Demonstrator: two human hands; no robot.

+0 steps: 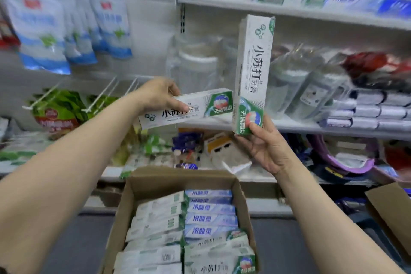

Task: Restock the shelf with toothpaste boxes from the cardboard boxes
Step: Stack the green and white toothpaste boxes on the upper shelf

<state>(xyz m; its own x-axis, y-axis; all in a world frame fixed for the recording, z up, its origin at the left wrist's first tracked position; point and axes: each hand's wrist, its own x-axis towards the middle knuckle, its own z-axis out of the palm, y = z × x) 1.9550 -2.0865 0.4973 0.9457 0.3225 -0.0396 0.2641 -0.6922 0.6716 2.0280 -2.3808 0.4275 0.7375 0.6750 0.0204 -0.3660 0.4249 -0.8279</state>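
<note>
**A:** how far along?

**B:** early, I'd say. The cardboard box (133, 196) looks nearly full. Left grip (162, 93) curls round a flat toothpaste box (189, 107), right grip (264, 144) pinches an upright toothpaste box (253, 69) by its bottom.

**A:** room?

**B:** top shelf (289, 10) already has stock, and the upright one's top looks near its lip.

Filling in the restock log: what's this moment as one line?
left hand: grips level toothpaste box | right hand: grips upright toothpaste box | cardboard box: open, more boxes inside | stage: both held before shelf, not yet placed

Bare forearms (77, 151) (both), hands (160, 93) (266, 147) — bare too
</note>
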